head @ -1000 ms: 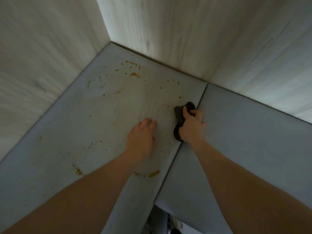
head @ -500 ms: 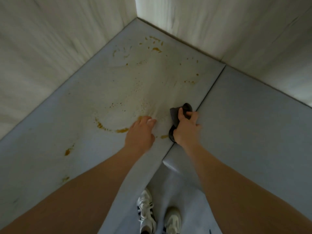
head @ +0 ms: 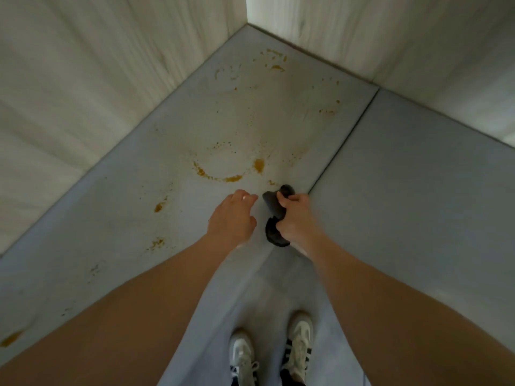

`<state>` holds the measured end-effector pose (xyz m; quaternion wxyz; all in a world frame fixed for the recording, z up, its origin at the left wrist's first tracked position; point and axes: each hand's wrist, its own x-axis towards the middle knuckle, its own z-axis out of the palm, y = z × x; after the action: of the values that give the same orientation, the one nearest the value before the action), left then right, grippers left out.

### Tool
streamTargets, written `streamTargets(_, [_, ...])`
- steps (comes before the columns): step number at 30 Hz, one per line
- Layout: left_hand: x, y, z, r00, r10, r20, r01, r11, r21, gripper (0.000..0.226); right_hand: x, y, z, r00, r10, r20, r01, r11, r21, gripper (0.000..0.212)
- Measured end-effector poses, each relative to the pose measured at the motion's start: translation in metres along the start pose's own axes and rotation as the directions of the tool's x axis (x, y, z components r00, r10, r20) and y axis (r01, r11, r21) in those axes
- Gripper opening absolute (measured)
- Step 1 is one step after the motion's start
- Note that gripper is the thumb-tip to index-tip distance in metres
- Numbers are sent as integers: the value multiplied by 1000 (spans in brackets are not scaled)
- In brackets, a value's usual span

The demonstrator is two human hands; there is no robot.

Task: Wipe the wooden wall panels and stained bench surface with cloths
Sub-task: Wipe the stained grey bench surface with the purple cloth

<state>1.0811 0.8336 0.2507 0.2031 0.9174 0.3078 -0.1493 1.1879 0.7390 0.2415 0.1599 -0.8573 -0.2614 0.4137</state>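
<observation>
A grey bench surface [head: 133, 218] fills the corner, marked with orange-brown stains [head: 259, 165] and smears across its middle and left. My right hand [head: 296, 218] grips a dark cloth [head: 274, 208] near the bench's front edge, beside the seam between two bench sections. My left hand [head: 232, 215] hovers or rests just left of the cloth, fingers loosely bent, holding nothing. Pale wooden wall panels [head: 97, 79] rise behind the bench on the left and at the back right [head: 390, 32].
A second grey bench section [head: 418, 190] lies to the right of the seam and shows no stains. Below the bench edge, my white shoes [head: 299, 344] stand on a grey floor.
Both hands have drawn back toward the bench's front edge with the cloth. The view has tilted down, showing more stains on the left and my shoes.
</observation>
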Motion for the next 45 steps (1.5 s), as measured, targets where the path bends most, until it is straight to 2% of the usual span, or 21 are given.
streamTargets(2, [-14, 1, -11, 999, -16, 38, 17, 999, -36, 51, -18, -5, 7, 999, -21, 30, 19, 997, 74, 56])
streamTargets(5, [-29, 4, -32, 997, -45, 64, 50, 996, -75, 48, -42, -17, -2, 998, -61, -1, 60, 984, 167, 26])
streamTargets(7, [-41, 8, -53, 997, -57, 59, 63, 993, -100, 48, -60, -30, -21, 997, -74, -19, 76, 977, 201, 27])
streamTargets(13, [-80, 26, -138, 990, -140, 34, 144, 969, -199, 49, -128, -92, -97, 983, -168, -72, 179, 963, 201, 54])
streamTargets(16, [-97, 42, -184, 973, -231, 10, 220, 910, -351, 50, -159, -125, -131, 970, -208, -126, 234, 939, 252, 42])
streamTargets(18, [-106, 53, -214, 949, -313, 36, 278, 778, -564, 43, -177, -143, -151, 957, -247, -152, 278, 932, 231, 26])
streamTargets(19, [-108, 56, -220, 936, -342, 82, 301, 660, -688, 40, -179, -148, -154, 957, -252, -146, 282, 927, 246, 21])
streamTargets(20, [-113, 61, -237, 926, -355, 129, 306, 505, -807, 41, -189, -158, -166, 951, -266, -156, 300, 915, 272, 20])
streamTargets(22, [-126, 72, -266, 920, -335, 204, 282, 205, -937, 38, -209, -175, -183, 945, -280, -170, 320, 896, 306, 20])
streamTargets(23, [-131, 74, -276, 921, -337, 194, 249, 128, -960, 34, -219, -181, -190, 942, -277, -187, 325, 892, 316, 20])
streamTargets(24, [-138, 78, -291, 923, -347, 169, 216, 101, -971, 33, -229, -188, -198, 939, -273, -208, 331, 882, 335, 21])
streamTargets(27, [-155, 87, -329, 940, -331, 83, 118, 86, -989, 34, -254, -201, -218, 941, -243, -237, 324, 850, 414, 26])
streamTargets(30, [-170, 98, -369, 954, -298, 5, 38, 105, -994, 35, -278, -215, -242, 924, -250, -290, 357, 835, 419, 31])
streamTargets(34, [-183, 116, -414, 970, -233, -63, -37, 115, -993, 35, -296, -235, -275, 907, -203, -369, 371, 800, 471, 55])
streamTargets(36, [-186, 121, -430, 970, -227, -90, -63, 126, -990, 36, -305, -247, -287, 896, -205, -393, 380, 811, 445, 52])
streamTargets(40, [-188, 124, -461, 961, -212, -180, -150, 147, -978, 35, -319, -266, -307, 898, -262, -355, 411, 789, 457, 23])
streamTargets(41, [-190, 124, -470, 958, -203, -200, -171, 154, -973, 34, -324, -270, -312, 900, -288, -328, 419, 778, 467, 22])
streamTargets(43, [-192, 125, -479, 961, -175, -216, -188, 164, -968, 32, -328, -274, -318, 905, -331, -267, 424, 753, 503, 34])
streamTargets(45, [-195, 126, -487, 958, -152, -241, -209, 200, -957, 30, -329, -280, -323, 893, -348, -284, 447, 750, 488, 37])
